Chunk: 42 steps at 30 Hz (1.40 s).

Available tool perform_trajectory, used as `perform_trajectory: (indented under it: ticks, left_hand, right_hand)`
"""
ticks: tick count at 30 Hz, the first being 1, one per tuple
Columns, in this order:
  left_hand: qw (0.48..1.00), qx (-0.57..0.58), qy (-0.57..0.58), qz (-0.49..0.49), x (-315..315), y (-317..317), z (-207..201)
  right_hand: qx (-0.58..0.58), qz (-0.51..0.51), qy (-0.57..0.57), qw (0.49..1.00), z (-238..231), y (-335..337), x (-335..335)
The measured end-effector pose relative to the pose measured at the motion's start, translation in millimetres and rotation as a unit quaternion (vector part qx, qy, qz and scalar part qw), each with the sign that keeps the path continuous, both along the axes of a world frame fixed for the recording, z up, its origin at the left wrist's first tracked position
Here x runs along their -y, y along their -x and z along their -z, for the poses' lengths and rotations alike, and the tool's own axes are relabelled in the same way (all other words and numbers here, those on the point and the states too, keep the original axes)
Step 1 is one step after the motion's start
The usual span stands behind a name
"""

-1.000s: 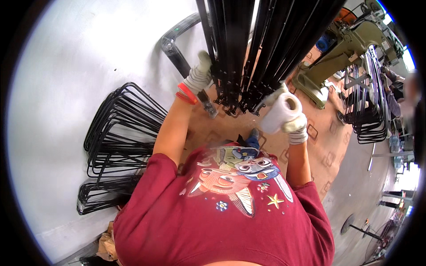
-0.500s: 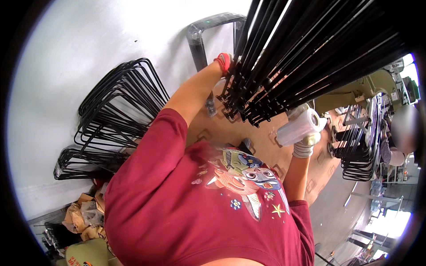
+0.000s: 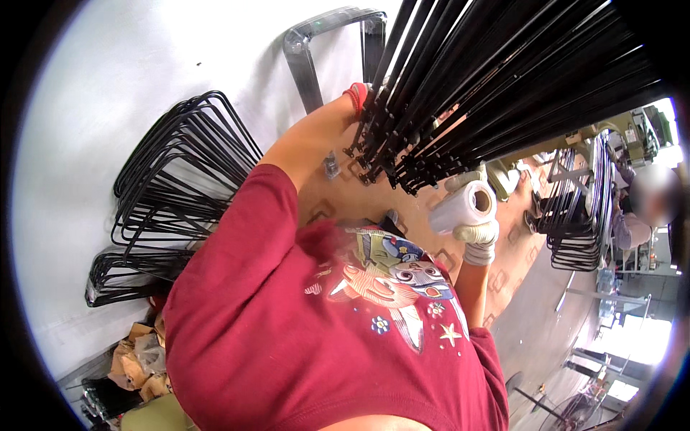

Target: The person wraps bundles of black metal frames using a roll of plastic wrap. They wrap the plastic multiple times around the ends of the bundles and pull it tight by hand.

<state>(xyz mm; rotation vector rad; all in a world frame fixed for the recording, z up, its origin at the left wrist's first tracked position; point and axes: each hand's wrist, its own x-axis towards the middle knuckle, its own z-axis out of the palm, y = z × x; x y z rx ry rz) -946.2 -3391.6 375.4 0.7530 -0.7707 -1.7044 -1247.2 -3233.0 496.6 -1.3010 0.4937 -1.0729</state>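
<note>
My right hand [image 3: 480, 233], in a pale knitted glove, grips a roll of clear plastic film [image 3: 457, 209] with its cardboard core facing right. Gloved fingers show on both sides of the roll. Just above it hangs a thick bundle of black metal bars [image 3: 460, 108], their flattened lower ends bearing small holes. My left arm reaches up to the left side of this bundle. Only the red-banded wrist of my left hand [image 3: 362, 95] shows clearly; its fingers are hidden behind the bars.
Black bent-tube frames [image 3: 183, 161] lean on the white wall at left, with a film-wrapped frame [image 3: 302, 54] further up. Brown paper scraps [image 3: 129, 363] lie lower left. More black frames [image 3: 578, 223] stand at right, beside another person [image 3: 632, 230]. A fan [image 3: 578, 411] is lower right.
The roll and my right hand have shifted slightly left in the picture, and the roll's open end has turned more toward view. My left arm stays up at the bars.
</note>
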Motion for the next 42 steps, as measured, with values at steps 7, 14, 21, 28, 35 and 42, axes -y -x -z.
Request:
perform_trajectory:
  ticks: [7,14,21,28,35,42]
  left_hand:
    - [1.000,-0.015,0.005,0.011,-7.5,8.2,0.5]
    - [0.999,-0.043,0.018,-0.008,-24.6,11.8,-2.0]
    - [0.942,-0.029,-0.028,-0.332,-92.7,14.1,-35.5]
    - [0.799,0.398,0.187,-0.409,-169.0,54.2,-51.0]
    - [0.701,0.593,0.126,-0.376,-164.2,72.0,-69.9]
    - [0.719,0.598,0.146,-0.321,-168.8,73.9,-79.4]
  right_hand:
    - [-0.001,0.018,0.007,1.000,0.6,6.9,-12.0]
    - [0.006,0.024,0.021,0.999,0.0,9.5,-19.7]
    - [-0.002,-0.001,0.032,0.999,1.2,-12.1,-28.2]
    - [-0.078,-0.099,-0.043,0.991,17.0,-54.0,-13.7]
    - [-0.074,-0.145,-0.082,0.983,46.5,-62.0,13.9]
    - [-0.077,-0.114,-0.090,0.986,54.7,-58.5,8.2]
